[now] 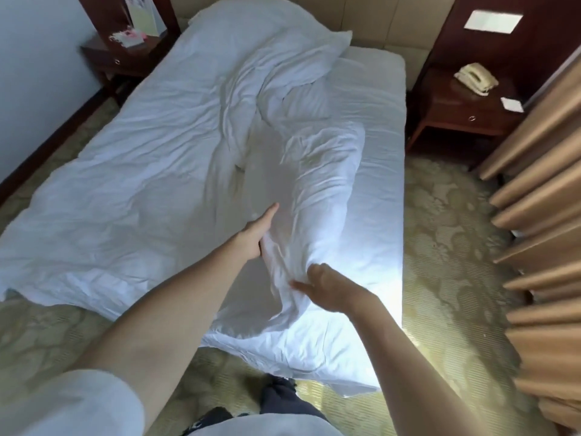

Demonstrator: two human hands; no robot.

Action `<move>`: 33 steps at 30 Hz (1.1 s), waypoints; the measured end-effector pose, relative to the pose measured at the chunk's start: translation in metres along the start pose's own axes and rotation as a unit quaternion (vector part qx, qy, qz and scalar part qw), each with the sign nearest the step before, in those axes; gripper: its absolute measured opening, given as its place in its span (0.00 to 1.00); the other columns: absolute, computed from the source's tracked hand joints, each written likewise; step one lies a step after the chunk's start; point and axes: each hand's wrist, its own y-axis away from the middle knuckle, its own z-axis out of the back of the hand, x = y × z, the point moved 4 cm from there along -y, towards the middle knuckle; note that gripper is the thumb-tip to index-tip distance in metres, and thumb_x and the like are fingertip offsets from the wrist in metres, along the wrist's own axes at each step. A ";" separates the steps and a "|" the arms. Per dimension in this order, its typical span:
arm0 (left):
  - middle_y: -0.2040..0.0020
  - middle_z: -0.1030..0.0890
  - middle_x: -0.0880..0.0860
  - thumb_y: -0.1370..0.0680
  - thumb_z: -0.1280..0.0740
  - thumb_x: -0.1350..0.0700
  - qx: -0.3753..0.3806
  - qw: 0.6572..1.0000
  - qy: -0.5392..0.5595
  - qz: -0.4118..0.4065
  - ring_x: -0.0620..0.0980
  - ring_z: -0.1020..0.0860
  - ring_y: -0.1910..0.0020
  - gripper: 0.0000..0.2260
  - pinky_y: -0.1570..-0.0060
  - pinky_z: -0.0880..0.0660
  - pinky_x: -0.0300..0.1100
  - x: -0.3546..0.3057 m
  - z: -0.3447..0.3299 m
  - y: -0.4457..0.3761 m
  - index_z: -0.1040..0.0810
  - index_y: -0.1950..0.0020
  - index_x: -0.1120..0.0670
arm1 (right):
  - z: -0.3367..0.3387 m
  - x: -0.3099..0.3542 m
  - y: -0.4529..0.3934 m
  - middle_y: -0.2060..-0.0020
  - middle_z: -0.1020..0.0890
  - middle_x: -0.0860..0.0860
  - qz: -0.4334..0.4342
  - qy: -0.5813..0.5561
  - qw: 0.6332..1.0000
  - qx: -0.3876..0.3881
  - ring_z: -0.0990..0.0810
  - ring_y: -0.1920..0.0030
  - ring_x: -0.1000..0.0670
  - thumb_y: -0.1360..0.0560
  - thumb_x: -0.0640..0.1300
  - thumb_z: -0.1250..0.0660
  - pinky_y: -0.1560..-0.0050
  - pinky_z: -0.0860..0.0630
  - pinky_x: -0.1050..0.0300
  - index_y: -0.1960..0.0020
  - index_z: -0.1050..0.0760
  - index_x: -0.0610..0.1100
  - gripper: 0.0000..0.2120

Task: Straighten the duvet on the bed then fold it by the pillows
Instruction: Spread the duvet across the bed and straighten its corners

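1. A rumpled white duvet [151, 171] is seen spread unevenly over a bed [382, 152] in a room viewed from its foot, with a raised fold of the cloth gathered between two bare hands.
2. The left hand [256, 232] is pressed against the left side of that fold, thumb stretched up along the fabric; the fingers are hidden behind the cloth, so the grip there is taken as holding the duvet.
3. The right hand [327, 286] is set just below and to the right of the left one, its fingers curled into the bunched fabric, a grip closed on the duvet.
4. Beyond both hands, the duvet is seen twisted into a ridge running up the bed toward a white pillow [283, 48] at the headboard [386, 23].
5. To the right of the right hand, a bare strip of mattress sheet is left uncovered; to the left of the left hand, the duvet is draped over the bed's edge toward the patterned carpet [446, 234].
6. A telephone [476, 78] is seen on a wooden nightstand [456, 116] far right of the grip, beside tan curtains [540, 215].
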 end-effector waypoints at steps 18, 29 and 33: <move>0.28 0.34 0.48 0.28 0.25 0.46 0.199 0.921 -0.294 -0.161 0.46 0.36 0.28 0.39 0.29 0.41 0.39 0.060 -0.108 0.092 0.41 0.24 0.57 | 0.026 -0.081 0.001 0.55 0.13 0.55 -0.100 -0.725 0.661 -0.163 0.17 0.50 0.51 0.23 0.69 0.46 0.48 0.22 0.51 0.27 0.33 0.46 0.35; 0.47 0.19 0.41 0.29 0.25 0.42 0.006 0.953 -0.169 -0.251 0.41 0.21 0.44 0.19 0.45 0.25 0.32 0.057 -0.038 0.139 0.22 0.43 0.49 | 0.036 -0.018 0.019 0.58 0.16 0.45 0.057 -0.441 0.870 -0.215 0.18 0.58 0.49 0.22 0.51 0.31 0.53 0.20 0.47 0.56 0.19 0.38 0.16; 0.25 0.34 0.53 0.37 0.28 0.29 -0.149 0.945 -0.150 -0.251 0.50 0.34 0.27 0.52 0.30 0.35 0.42 0.039 -0.012 0.146 0.42 0.22 0.55 | 0.021 0.013 0.063 0.60 0.20 0.41 0.109 -0.026 0.987 -0.111 0.21 0.59 0.45 0.22 0.57 0.33 0.56 0.26 0.50 0.53 0.21 0.33 0.25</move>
